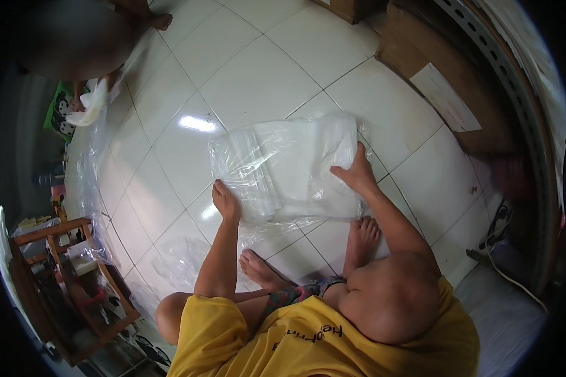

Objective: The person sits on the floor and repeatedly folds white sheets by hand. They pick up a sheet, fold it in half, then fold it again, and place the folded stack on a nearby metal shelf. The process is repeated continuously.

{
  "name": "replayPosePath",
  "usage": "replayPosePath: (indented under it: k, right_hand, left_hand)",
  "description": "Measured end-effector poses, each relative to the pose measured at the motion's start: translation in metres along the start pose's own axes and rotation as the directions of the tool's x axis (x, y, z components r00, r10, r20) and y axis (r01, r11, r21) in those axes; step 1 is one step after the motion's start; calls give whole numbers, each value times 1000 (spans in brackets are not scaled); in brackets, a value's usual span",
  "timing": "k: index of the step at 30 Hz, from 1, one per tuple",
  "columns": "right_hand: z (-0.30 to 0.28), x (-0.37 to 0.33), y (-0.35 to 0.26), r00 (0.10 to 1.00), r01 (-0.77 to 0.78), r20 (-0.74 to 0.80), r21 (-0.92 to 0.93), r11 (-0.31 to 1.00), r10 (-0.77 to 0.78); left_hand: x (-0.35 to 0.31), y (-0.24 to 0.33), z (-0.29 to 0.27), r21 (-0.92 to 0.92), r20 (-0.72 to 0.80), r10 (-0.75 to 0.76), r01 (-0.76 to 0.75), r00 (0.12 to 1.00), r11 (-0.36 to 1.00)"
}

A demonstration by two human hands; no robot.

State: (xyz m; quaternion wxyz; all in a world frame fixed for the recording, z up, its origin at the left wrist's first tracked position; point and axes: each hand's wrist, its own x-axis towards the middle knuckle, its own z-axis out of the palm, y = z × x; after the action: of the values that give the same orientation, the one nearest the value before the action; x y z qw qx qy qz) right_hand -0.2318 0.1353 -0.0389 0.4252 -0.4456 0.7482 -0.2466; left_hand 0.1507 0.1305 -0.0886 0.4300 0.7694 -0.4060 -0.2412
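In front of me is a flat, roughly rectangular white bundle in clear, wrinkled plastic film, either on the tiled floor or just above it. Its contents look like folded white sheets or bags; I cannot tell which. My left hand grips the lower left edge of the film, fingers closed. At the opposite side, my right hand holds the right edge, its thumb lying on top and some fingers hidden along the side. Loose clear film sticks out below the bundle.
Crumpled clear plastic lies left of my legs. A wooden frame with small items stands at the lower left. Cardboard boxes line the right side. At the upper left, another person handles white material. A cable runs at the right.
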Motion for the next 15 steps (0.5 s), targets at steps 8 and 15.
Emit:
replayPosePath:
  k: [8, 15]
  right_hand:
    - [-59, 24, 14, 996, 35, 65, 346, 938, -61]
    - [-78, 49, 35, 999, 26, 20, 163, 986, -30]
  left_hand:
    - [76, 96, -28, -5, -128, 138, -140, 982, 990]
    - [209, 162, -154, 200, -210, 352, -312, 912, 929]
